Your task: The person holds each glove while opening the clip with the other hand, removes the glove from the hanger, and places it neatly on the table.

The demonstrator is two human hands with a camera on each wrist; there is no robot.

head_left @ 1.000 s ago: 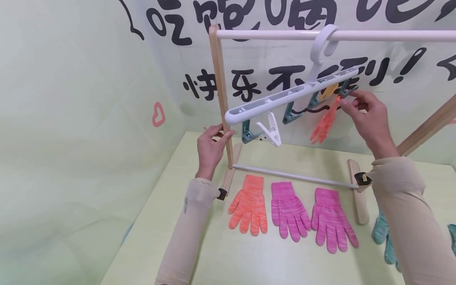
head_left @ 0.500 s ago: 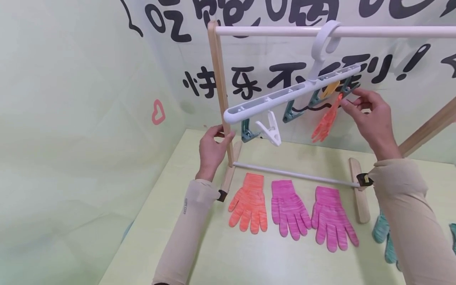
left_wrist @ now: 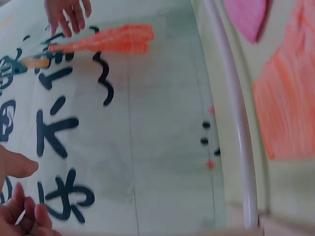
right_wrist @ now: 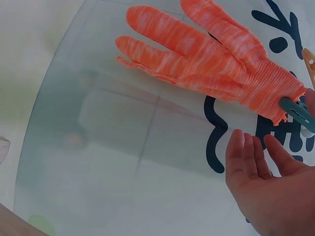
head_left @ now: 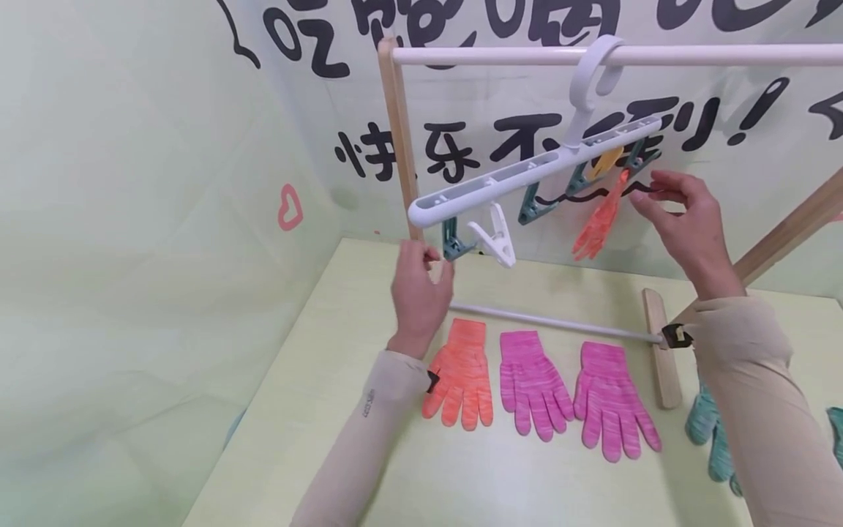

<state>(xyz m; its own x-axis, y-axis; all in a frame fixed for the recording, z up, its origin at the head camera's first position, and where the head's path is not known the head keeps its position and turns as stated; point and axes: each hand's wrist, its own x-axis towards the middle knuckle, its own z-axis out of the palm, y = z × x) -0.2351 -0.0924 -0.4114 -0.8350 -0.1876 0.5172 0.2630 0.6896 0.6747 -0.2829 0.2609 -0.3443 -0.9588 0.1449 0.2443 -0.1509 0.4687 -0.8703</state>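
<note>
An orange glove (head_left: 601, 219) hangs by its cuff from a dark green clip (right_wrist: 298, 112) near the right end of the grey hanger (head_left: 500, 183). Beside it, apart from glove and clip, is my right hand (head_left: 688, 219), its fingers held apart with nothing in them. My left hand (head_left: 424, 293) is under the hanger's left end, close to another green clip (head_left: 454, 241); its fingers are loosely bent and hold nothing visible. A white clip (head_left: 495, 236) and a yellow clip (head_left: 607, 162) also hang from the hanger.
The hanger hooks over a white rod (head_left: 487, 56) on a wooden post (head_left: 399, 139). On the table lie another orange glove (head_left: 464, 373), two pink gloves (head_left: 535, 384) and green gloves (head_left: 711, 432). A lower rod (head_left: 553, 320) crosses behind them.
My left hand has left the wooden post and moved right and slightly down. My right hand has let go of the clip and drawn a little away; the orange glove stays hanging.
</note>
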